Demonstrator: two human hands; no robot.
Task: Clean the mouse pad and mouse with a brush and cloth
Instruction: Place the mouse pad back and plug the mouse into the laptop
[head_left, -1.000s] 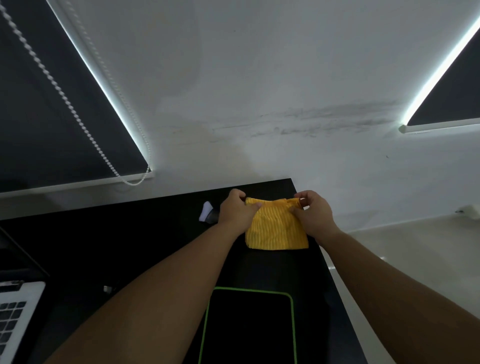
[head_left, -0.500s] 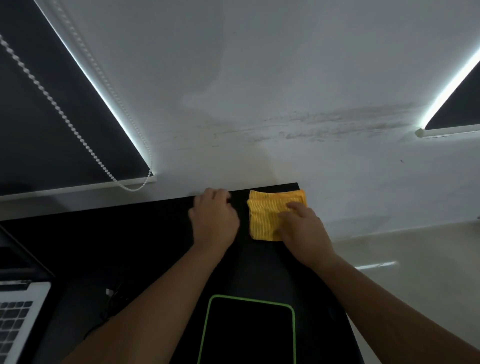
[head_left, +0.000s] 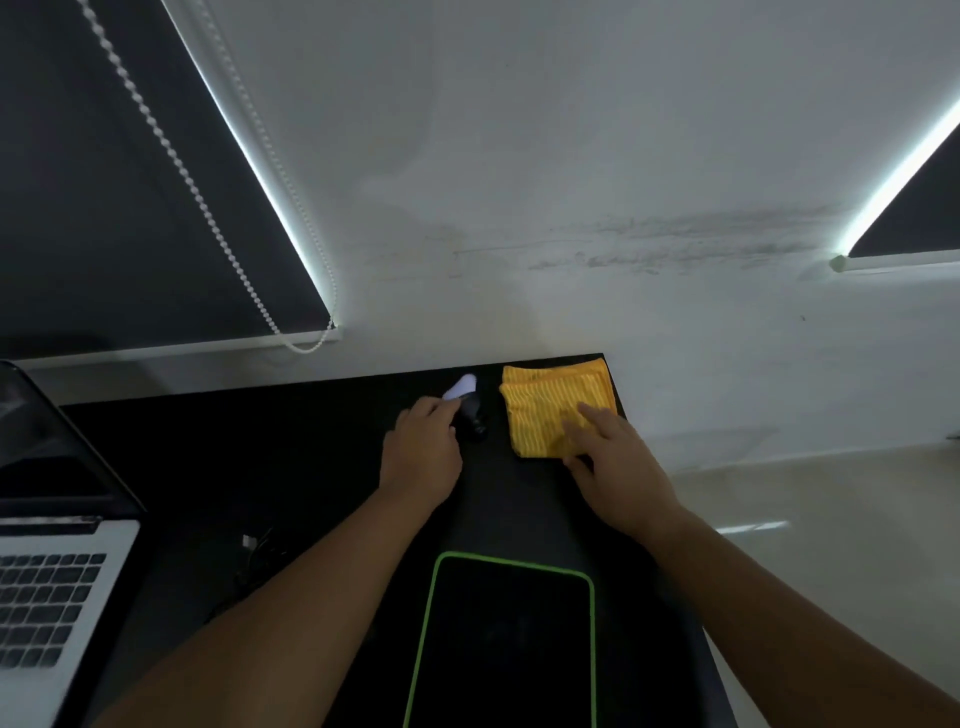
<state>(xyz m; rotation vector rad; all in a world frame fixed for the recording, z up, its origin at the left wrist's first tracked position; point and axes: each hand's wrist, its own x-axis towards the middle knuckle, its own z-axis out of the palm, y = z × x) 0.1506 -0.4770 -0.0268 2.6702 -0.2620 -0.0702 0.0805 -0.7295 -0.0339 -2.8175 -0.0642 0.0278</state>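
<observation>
Yellow ribbed cloth (head_left: 550, 405) lies under straight right fingers (head_left: 592, 417); left fingers (head_left: 432, 409) curl round the white-tipped brush (head_left: 465, 399).

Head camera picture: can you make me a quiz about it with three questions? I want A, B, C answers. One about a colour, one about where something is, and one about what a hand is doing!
1. What colour is the edge of the mouse pad?
A. red
B. green
C. white

2. Where does the yellow cloth lie?
A. at the far right corner of the black desk
B. on laptop keys
C. on the mouse pad

3. What is the right hand doing?
A. lifting the cloth in the air
B. typing on keys
C. resting straight fingers on the cloth

Answers:
1. B: a green line runs round the dark pad.
2. A: the cloth lies flat by the desk's far right corner.
3. C: its straight fingers lie on the near part of the cloth.
</observation>
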